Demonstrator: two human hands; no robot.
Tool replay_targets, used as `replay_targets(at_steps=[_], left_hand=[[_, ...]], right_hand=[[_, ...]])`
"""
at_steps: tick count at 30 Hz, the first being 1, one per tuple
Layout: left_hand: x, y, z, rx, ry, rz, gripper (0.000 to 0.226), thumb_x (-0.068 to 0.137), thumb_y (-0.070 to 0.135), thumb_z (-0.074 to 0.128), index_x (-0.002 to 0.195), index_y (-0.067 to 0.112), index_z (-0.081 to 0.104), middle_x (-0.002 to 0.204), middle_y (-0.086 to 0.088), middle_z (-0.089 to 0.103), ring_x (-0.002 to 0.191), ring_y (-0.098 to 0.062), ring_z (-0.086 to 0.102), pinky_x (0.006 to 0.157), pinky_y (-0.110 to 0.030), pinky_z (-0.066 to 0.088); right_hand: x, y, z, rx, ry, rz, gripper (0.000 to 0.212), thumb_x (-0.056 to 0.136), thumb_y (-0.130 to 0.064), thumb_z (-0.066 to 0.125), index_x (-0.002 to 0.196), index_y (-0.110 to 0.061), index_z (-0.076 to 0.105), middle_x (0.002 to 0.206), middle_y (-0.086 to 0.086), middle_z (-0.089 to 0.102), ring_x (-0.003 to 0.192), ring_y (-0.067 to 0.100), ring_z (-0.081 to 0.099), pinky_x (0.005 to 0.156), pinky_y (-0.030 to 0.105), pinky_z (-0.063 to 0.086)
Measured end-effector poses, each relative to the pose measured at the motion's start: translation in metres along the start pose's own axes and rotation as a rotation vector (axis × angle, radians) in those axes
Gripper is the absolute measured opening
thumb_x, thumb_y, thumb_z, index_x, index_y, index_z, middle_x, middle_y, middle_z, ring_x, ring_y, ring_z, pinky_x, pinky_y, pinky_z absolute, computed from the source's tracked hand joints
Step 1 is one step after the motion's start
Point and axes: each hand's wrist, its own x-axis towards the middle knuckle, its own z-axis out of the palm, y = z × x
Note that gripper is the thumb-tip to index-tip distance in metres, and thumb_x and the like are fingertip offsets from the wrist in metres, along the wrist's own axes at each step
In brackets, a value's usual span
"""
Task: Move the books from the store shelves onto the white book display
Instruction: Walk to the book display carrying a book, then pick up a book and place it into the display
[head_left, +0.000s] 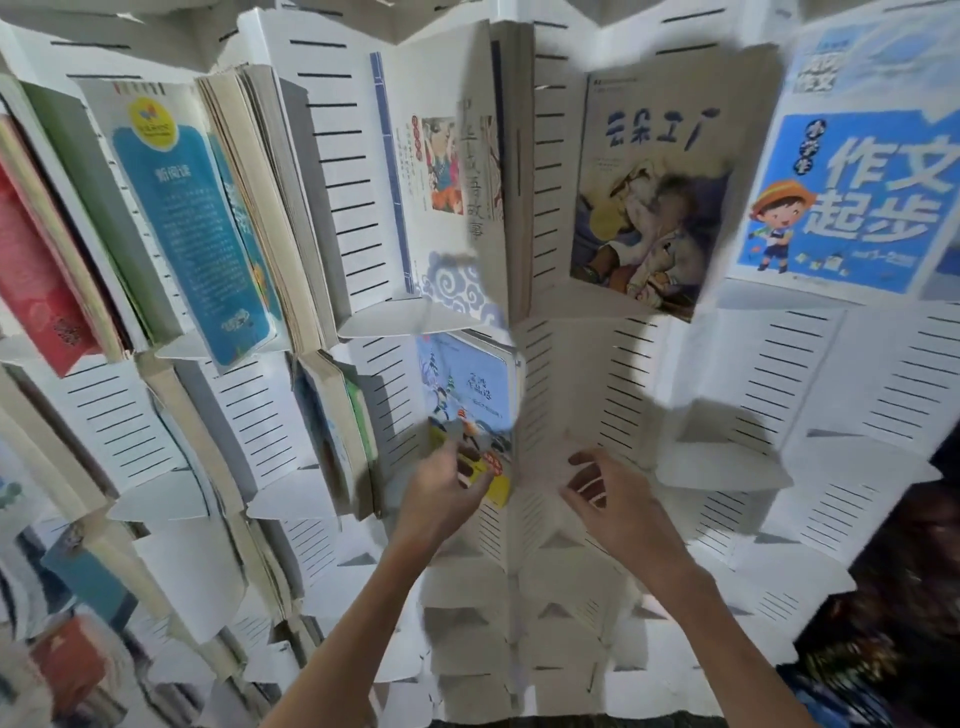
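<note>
White book display (343, 171): folded panels with rows of dark slots and small triangular ledges, filling the view.

Snow-scene book (467, 410): stands upright in a middle-tier pocket, long axis vertical, front cover facing outward and angled slightly to the right, title at the top. Its lower edge sits at the pocket's ledge.

Left hand (441, 493): raised to the book's bottom corner, fingers curled onto the lower cover and thumb at its edge; the frame is motion-blurred, so it appears to be gripping the book but this is not certain.

Right hand (618, 499): beside the book to its right, fingers bent and spread against the bare panel of the neighbouring pocket, holding nothing.

Upper tier, all upright with long axis vertical: cloud-pattern book (447, 208); picture book with sleeping child (654, 187); blue composition book (852, 192); teal book (192, 223); red book (36, 270) at far left.
</note>
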Motion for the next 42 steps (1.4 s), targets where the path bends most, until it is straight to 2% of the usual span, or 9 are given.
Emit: replay_targets(at_steps=[4,10,13,16,18,22,29,36,42], left_hand=[[-0.024,0.009,-0.002,0.102,-0.061,0.118,0.023,0.089,0.038,0.070,0.104,0.022,0.065,0.093,0.007,0.069,0.082,-0.015,0.065,0.080,-0.035,0.054],[-0.078,0.024,0.028,0.172,-0.270,0.334,0.027,0.091,0.043,0.066,0.106,0.020,0.064,0.101,-0.001,0.069,0.093,-0.019,0.064,0.086,-0.037,0.052],[-0.117,0.045,0.058,0.142,-0.394,0.464,0.058,0.089,0.068,0.051,0.108,0.015,0.065,0.100,-0.004,0.066,0.097,-0.016,0.059,0.088,-0.035,0.044],[-0.162,0.080,0.089,0.150,-0.540,0.571,0.031,0.093,0.041,0.064,0.108,0.013,0.065,0.093,-0.004,0.067,0.089,-0.020,0.066,0.081,-0.035,0.053],[-0.199,0.109,0.109,0.190,-0.585,0.657,0.026,0.093,0.036,0.066,0.109,0.016,0.063,0.099,-0.004,0.068,0.095,-0.024,0.067,0.083,-0.037,0.054],[-0.292,0.163,0.140,0.272,-0.673,0.878,0.026,0.095,0.039,0.063,0.111,0.019,0.060,0.107,-0.001,0.067,0.103,-0.023,0.065,0.084,-0.036,0.050],[-0.503,0.242,0.191,0.330,-0.773,1.264,0.021,0.096,0.043,0.060,0.112,0.030,0.060,0.104,0.011,0.071,0.104,-0.016,0.064,0.087,-0.034,0.050],[-0.752,0.286,0.242,0.277,-0.918,1.501,0.015,0.095,0.043,0.063,0.103,0.030,0.061,0.094,0.013,0.067,0.088,-0.010,0.063,0.073,-0.033,0.051],[-0.910,0.307,0.268,0.240,-1.003,1.609,0.015,0.093,0.045,0.065,0.100,0.033,0.061,0.091,0.015,0.067,0.081,-0.008,0.062,0.071,-0.034,0.054]], right_hand=[[-0.048,0.005,-0.022,-0.118,0.064,0.066,0.023,0.090,-0.033,0.072,0.110,-0.027,0.062,0.095,-0.014,0.067,0.088,0.001,0.063,0.083,0.028,0.055],[-0.162,0.015,-0.053,-0.430,0.088,0.205,0.027,0.094,-0.041,0.065,0.116,-0.027,0.059,0.106,-0.015,0.058,0.105,0.010,0.058,0.089,0.028,0.047],[-0.230,0.016,-0.078,-0.455,0.107,0.320,0.031,0.093,-0.041,0.065,0.118,-0.024,0.059,0.110,-0.009,0.061,0.103,0.014,0.059,0.091,0.036,0.050],[-0.307,0.018,-0.101,-0.453,0.201,0.459,0.030,0.087,-0.041,0.069,0.111,-0.026,0.060,0.100,-0.005,0.062,0.090,0.018,0.064,0.084,0.041,0.053],[-0.363,0.018,-0.116,-0.482,0.242,0.549,0.029,0.087,-0.041,0.069,0.111,-0.026,0.059,0.102,-0.003,0.063,0.095,0.021,0.065,0.087,0.042,0.052],[-0.484,0.020,-0.140,-0.564,0.330,0.709,0.041,0.094,-0.040,0.063,0.129,-0.021,0.054,0.124,0.001,0.062,0.119,0.022,0.057,0.102,0.036,0.043],[-0.726,0.011,-0.157,-0.563,0.526,1.039,0.057,0.099,-0.043,0.056,0.147,-0.016,0.042,0.145,0.008,0.051,0.132,0.029,0.049,0.106,0.038,0.039],[-0.989,0.000,-0.153,-0.599,0.667,1.246,0.037,0.093,-0.043,0.062,0.124,-0.024,0.055,0.117,-0.001,0.062,0.111,0.026,0.060,0.091,0.039,0.047],[-1.145,-0.011,-0.153,-0.538,0.725,1.411,0.037,0.096,-0.041,0.061,0.128,-0.024,0.055,0.126,-0.004,0.060,0.113,0.025,0.059,0.086,0.034,0.043]])
